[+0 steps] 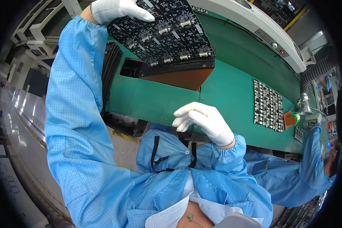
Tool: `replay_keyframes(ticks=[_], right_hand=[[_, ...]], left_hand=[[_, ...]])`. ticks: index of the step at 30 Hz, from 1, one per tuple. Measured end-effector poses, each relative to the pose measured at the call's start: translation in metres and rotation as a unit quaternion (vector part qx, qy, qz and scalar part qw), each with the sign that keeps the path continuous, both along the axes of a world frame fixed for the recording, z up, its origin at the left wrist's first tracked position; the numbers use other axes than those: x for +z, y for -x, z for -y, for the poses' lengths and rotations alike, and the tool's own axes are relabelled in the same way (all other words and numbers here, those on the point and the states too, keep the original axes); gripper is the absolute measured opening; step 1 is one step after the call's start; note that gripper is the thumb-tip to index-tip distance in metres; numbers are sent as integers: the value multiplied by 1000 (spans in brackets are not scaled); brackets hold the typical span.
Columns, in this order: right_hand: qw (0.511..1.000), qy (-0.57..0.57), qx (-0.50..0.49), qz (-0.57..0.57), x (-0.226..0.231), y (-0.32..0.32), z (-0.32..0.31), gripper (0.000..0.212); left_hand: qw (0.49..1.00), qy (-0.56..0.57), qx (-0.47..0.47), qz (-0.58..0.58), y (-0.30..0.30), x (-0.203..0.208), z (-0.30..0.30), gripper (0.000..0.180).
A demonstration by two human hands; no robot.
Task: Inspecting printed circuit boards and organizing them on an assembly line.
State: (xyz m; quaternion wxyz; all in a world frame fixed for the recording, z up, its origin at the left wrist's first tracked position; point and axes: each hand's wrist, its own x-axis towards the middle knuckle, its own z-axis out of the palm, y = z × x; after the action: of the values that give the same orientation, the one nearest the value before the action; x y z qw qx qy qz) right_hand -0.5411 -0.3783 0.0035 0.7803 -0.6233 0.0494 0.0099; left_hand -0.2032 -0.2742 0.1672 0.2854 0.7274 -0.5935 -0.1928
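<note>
Our left hand (pixel 121 10) grasps the dark circuit-board panel (pixel 167 36) at the frame's top left, thumb across its face, other fingers cut off from view. Our right hand (pixel 205 121), at centre, is loosely curled around nothing. We judge the panel light, stiff and fragile, perhaps slippery under gloves; its bare edges suit our grip better than the white connectors (pixel 185 23). Just below, the brown-sided stand (pixel 182 78) blocks a low approach; whether it bears the panel, we cannot tell. At right lie another board panel (pixel 268 106) and a green reel (pixel 295 118), near a co-worker's sleeve (pixel 312 152).
</note>
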Motion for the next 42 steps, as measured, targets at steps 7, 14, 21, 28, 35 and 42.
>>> replay_keyframes(ticks=[7,14,21,28,35,42], right_hand=[[1000,0,-9,-12,-4,8,7,36],[1000,-7,-6,-9,-8,6,3,36],[1000,-15,-14,-17,-9,8,4,37],[1000,-11,-19,-8,-9,6,2,37],[1000,5,-12,-3,-2,2,0,37],[977,161,-133,52,30,-7,24,34]], left_hand=[[999,-33,-4,2,-14,-6,3,29],[1000,-29,-8,3,-16,-7,6,29],[999,-25,-27,-12,-14,-8,10,28],[998,59,3,16,26,-37,-32,27],[923,301,32,239,148,-124,-77,40],[949,233,214,5,147,-107,-135,30]])
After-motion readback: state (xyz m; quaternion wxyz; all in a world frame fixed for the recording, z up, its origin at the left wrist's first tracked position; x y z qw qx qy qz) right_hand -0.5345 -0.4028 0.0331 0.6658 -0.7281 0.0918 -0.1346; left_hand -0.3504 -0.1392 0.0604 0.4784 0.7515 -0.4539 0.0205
